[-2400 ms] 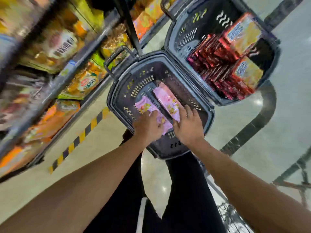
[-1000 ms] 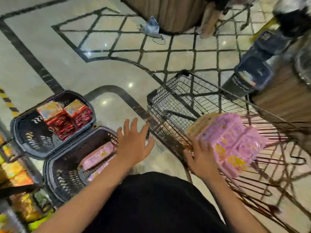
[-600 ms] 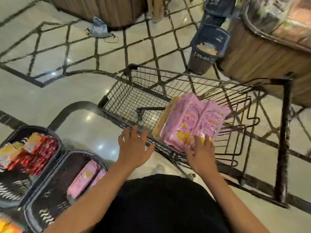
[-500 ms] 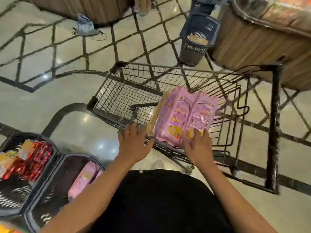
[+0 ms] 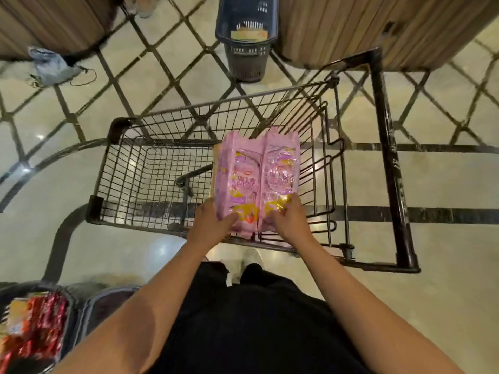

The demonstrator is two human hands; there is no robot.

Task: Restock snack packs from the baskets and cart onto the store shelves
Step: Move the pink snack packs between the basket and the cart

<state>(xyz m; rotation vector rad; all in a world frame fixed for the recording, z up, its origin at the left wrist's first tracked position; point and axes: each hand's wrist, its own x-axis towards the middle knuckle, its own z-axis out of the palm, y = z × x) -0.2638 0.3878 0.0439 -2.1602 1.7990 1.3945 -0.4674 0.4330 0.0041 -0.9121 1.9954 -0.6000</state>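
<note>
A stack of pink snack packs (image 5: 256, 176) stands on end inside the black wire cart (image 5: 162, 168), at its right side. My left hand (image 5: 212, 221) grips the stack's lower left edge and my right hand (image 5: 287, 218) grips its lower right edge. At the bottom left, a dark basket (image 5: 68, 306) holds red and orange snack packs (image 5: 35, 325). Beside it, only the rim of a second dark basket (image 5: 108, 300) shows; its contents are hidden.
A blue basket (image 5: 247, 39) with something in it stands on the tiled floor beyond the cart. Wooden-slat display stands (image 5: 378, 25) rise at the top right and top left. A crumpled bag (image 5: 51, 64) lies at left. The cart's black frame (image 5: 388, 163) extends right.
I turned from the floor baskets to the cart. My left hand, free and spread before, has closed on the pink stack's left edge. Both hands now hold the stack.
</note>
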